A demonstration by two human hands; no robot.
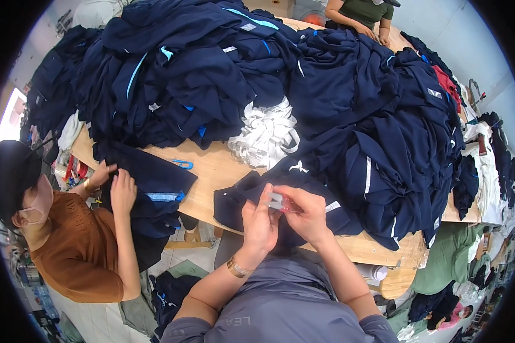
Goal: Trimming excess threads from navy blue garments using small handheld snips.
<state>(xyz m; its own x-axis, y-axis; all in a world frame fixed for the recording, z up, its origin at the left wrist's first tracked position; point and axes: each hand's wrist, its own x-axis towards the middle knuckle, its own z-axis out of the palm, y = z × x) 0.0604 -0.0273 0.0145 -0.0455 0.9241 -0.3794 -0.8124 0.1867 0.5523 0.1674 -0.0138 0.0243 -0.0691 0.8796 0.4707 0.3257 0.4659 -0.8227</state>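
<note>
In the head view, the left hand (261, 226) and right hand (310, 216) meet above the near edge of the wooden table (212, 163), fingertips pinching 1 small pale, see-through piece (276, 201) with a pinkish part. That piece is off the table, over a navy cloth (234, 200) that lies spread beneath. The work seems partway through: the piece is in hand but not set down, and 2 large navy heaps, the left heap (171, 74) and right heap (349, 86), suggest much is left; which garments are finished, I cannot tell. A co-worker (77, 246) at left handles another navy cloth (154, 171). As for containers, the white strips (265, 132) lie loose in a pile, and a white cylinder (375, 271) by the table edge may be a container, its contents not visible
</note>
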